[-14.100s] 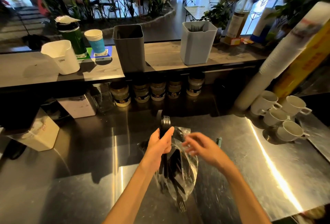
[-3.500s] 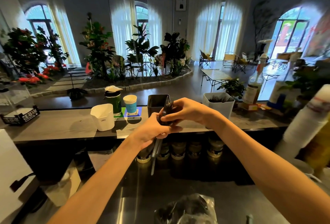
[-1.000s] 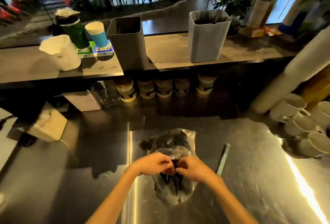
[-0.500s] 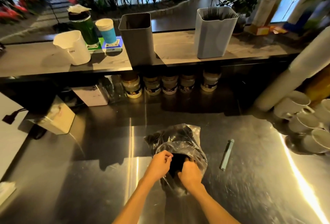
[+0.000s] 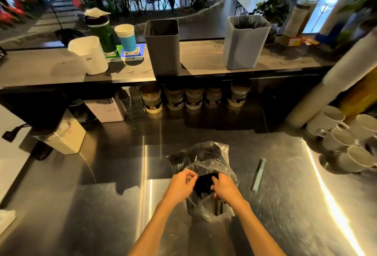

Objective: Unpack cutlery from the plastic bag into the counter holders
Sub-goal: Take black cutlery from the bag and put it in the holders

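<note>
In the head view, compared with half a second ago, the left hand (image 5: 182, 186) has drawn back to pinch the rim of the plastic bag (image 5: 206, 176) while the right hand (image 5: 224, 188) has closed on the black cutlery (image 5: 205, 182) at its mouth, so another bundle looks about to come out. The bag lies low and centre on the steel counter (image 5: 102, 204), crumpled, clear and still holding dark cutlery; the dark grey holder (image 5: 162, 49) and the light grey holder (image 5: 243, 45) stand on the shelf in the upper middle of the frame.
</note>
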Demonstrator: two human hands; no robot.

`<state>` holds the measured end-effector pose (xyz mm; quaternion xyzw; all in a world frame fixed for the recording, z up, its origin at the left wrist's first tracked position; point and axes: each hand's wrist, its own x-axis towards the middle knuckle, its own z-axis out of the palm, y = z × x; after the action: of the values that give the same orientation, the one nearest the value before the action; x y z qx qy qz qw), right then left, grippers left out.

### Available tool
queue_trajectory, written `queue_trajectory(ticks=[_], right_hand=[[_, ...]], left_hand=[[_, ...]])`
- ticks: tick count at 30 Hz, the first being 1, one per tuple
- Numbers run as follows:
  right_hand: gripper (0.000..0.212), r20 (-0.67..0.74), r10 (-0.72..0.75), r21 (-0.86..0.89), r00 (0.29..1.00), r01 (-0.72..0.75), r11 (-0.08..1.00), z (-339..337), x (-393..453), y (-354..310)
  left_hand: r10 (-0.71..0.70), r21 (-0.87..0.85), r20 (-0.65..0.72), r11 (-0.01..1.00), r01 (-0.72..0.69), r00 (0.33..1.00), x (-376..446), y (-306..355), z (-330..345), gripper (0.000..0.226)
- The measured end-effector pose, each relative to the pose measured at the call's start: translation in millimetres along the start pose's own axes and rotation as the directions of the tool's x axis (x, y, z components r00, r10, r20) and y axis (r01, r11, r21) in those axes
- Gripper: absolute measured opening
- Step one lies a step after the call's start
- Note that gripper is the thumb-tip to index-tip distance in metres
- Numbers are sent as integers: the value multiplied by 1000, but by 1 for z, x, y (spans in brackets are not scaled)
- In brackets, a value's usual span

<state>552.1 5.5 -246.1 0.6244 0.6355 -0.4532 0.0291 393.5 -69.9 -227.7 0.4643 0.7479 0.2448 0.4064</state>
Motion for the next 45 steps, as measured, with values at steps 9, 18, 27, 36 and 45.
queue_trajectory(ticks=[9,18,27,36,45], right_hand=[[27,159,36,-196,987,-4,981,-52,-41,30],[32,210,16,55,978,-28,998,-102,-106,13],[32,90,-130,278,987,100,955,-109,-130,-12],[19,-119,-338,288,933,359,888,-57,-123,-47],[22,-192,-381,349,905,425,835,-37,-121,-58]], left_hand=[[10,-73,34,997,-8,999,-9,6,-6,21],[-29,-384,-9,923,23,1000,-11,16,-9,23],[-9,-631,96,773,68,995,-28,52,-20,42],[213,-865,32,496,-80,976,-43,86,-38,32],[156,-864,-48,488,-120,987,-49,89,-39,30]])
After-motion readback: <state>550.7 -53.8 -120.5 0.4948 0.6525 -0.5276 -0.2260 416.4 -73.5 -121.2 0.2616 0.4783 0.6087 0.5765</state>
